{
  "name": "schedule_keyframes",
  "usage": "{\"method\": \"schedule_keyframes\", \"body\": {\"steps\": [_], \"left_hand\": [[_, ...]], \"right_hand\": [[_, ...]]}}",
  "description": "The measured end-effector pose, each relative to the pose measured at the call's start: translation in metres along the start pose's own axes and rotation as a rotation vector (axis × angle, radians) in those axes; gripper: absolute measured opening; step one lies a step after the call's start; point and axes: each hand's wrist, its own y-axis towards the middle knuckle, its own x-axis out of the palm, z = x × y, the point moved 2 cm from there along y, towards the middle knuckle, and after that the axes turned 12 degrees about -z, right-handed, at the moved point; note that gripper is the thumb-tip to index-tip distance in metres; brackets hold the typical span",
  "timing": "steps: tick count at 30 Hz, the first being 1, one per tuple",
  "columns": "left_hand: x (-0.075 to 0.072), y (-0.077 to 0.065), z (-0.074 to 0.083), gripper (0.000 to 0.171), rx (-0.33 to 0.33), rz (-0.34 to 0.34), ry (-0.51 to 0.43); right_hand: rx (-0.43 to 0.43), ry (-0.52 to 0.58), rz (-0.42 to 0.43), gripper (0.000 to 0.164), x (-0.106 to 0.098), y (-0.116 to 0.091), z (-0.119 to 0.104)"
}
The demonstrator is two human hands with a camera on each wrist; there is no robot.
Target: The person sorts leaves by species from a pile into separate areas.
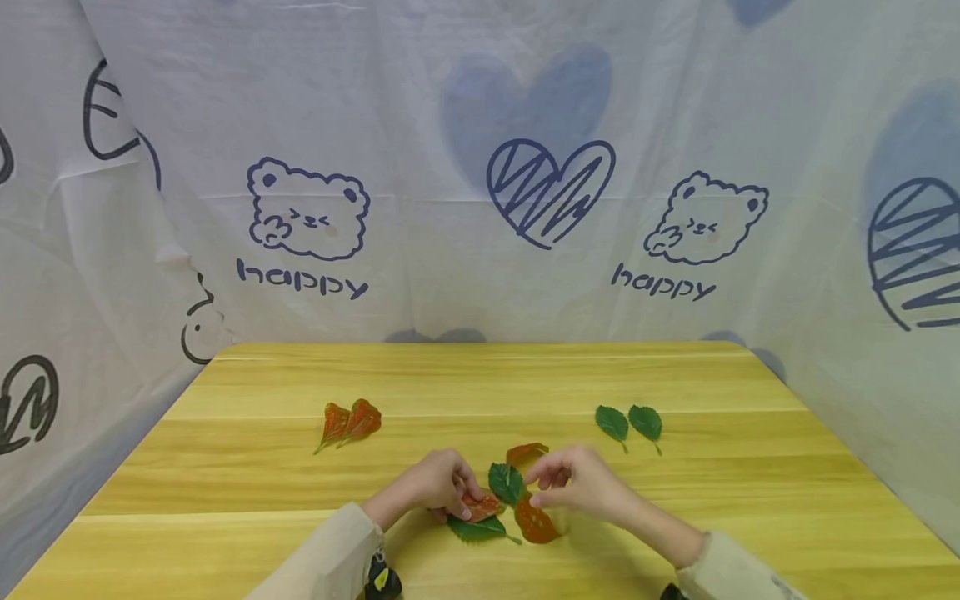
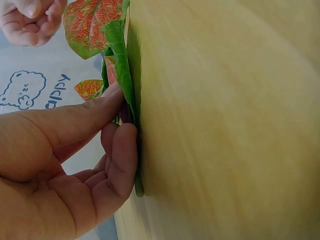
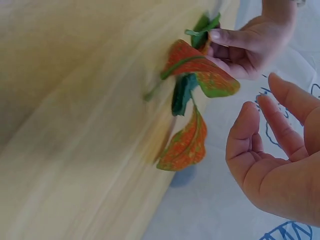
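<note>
My left hand point(image 1: 441, 482) pinches a red leaf point(image 1: 483, 506) between thumb and fingers, low over the table. A green leaf point(image 1: 477, 530) lies right under it, its stem pointing right; in the left wrist view this green leaf point(image 2: 121, 62) stands close by the thumb. Beside the red leaf is another green leaf point(image 1: 504, 482), with one red leaf point(image 1: 536, 520) in front of it and another red leaf point(image 1: 527, 452) behind. My right hand point(image 3: 280, 165) hovers next to this group with loosely bent fingers, holding nothing.
Two red leaves point(image 1: 363, 419) lie together at the back left of the wooden table point(image 1: 225, 483). At the back right, two green leaves point(image 1: 645, 422) lie side by side. A white printed cloth point(image 1: 420, 250) hangs behind the table and along its sides.
</note>
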Motion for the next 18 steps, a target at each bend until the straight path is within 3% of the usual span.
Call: {"method": "schedule_keyframes", "body": {"steps": [9,18], "left_hand": [[0.000,0.000,-0.001,0.016,0.012,0.002,0.001],[0.001,0.000,-0.001,0.016,0.009,0.005,0.005]], "right_hand": [[0.032,-0.017,-0.032,0.020,0.011,0.003,0.011],[0.057,0.070,-0.070,0.023,0.013,0.003,0.020]]}}
